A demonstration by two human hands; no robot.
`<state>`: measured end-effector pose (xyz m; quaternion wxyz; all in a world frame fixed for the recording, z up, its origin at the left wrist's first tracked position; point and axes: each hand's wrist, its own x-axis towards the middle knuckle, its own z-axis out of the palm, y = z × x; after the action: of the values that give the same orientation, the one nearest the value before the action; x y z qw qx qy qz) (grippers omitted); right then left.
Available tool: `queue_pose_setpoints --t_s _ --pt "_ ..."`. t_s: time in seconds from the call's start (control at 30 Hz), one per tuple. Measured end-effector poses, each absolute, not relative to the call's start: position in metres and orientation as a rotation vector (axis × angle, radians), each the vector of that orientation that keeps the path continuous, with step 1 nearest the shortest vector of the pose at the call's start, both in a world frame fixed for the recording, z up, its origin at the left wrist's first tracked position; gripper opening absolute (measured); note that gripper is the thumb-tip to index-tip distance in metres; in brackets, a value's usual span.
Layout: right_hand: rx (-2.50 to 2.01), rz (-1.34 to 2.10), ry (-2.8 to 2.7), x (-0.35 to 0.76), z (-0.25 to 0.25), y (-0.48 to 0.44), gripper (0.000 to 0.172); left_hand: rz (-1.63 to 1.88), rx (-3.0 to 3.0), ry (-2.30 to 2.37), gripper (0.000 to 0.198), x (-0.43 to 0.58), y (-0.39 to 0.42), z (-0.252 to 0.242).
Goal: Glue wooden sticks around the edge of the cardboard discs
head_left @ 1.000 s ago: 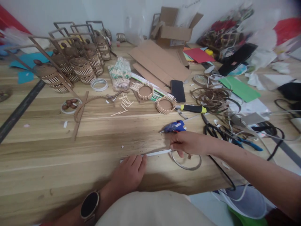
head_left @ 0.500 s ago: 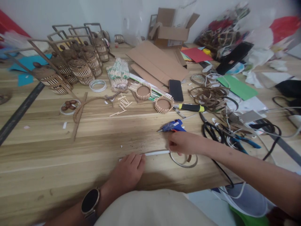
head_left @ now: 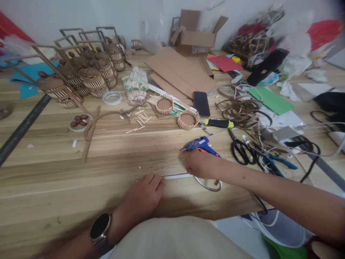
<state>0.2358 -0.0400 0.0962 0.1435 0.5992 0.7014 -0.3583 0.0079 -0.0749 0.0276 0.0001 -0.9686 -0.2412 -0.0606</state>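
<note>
A narrow white strip (head_left: 176,176) lies along the near part of the wooden table, its right end curling into a loop (head_left: 207,188). My left hand (head_left: 148,189), a watch on its wrist, presses the strip's left part down with fingers bent together. Over the start of the loop, my right hand (head_left: 199,163) is closed on the strip; its fingertips are mostly hidden beneath the hand. Just beyond that hand rests a blue glue gun (head_left: 201,144), partly covered by it.
Two stick-edged rings (head_left: 188,119), a phone (head_left: 201,103) and a yellow-black cutter (head_left: 219,123) lie farther back. Black scissors (head_left: 244,151) and blue-handled pliers (head_left: 283,162) sit right, near brown strip coils (head_left: 239,108). Lidded stick baskets (head_left: 93,81) stand back left.
My right hand has moved slightly left along the strip, and the loop has shifted left with it. More of the glue gun's handle shows. My left hand stays nearly in place.
</note>
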Motion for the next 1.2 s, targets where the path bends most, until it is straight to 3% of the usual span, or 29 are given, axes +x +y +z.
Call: queue_pose_setpoints --t_s 0.07,0.2,0.37,0.63,0.87,1.07,1.2 --pt "1.671 -1.024 2.003 0.239 0.108 -0.041 0.019 -0.134 -3.137 -0.919 0.029 0.008 -0.068 0.039" --pt "1.620 -1.077 2.105 0.238 0.132 -0.050 0.019 -0.383 -3.303 -1.295 0.019 0.015 -0.056 0.067" --pt "1.699 -0.999 2.313 0.229 0.144 -0.071 0.017 -0.550 -3.392 -1.302 0.016 0.031 -0.057 0.087" --pt "1.842 -0.889 2.368 0.211 0.125 -0.096 0.013 -0.694 -3.339 -1.510 0.021 0.038 -0.067 0.094" --pt "1.950 -0.690 2.602 0.203 0.097 -0.107 0.013 -0.733 -3.127 -1.405 0.020 0.039 -0.071 0.089" --pt "1.963 -0.548 2.581 0.193 0.083 -0.111 0.021 -0.548 -3.091 -1.437 0.019 0.041 -0.073 0.087" --pt "1.915 -0.466 2.644 0.186 0.078 -0.113 0.031 -0.644 -3.096 -1.450 0.014 0.037 -0.070 0.081"
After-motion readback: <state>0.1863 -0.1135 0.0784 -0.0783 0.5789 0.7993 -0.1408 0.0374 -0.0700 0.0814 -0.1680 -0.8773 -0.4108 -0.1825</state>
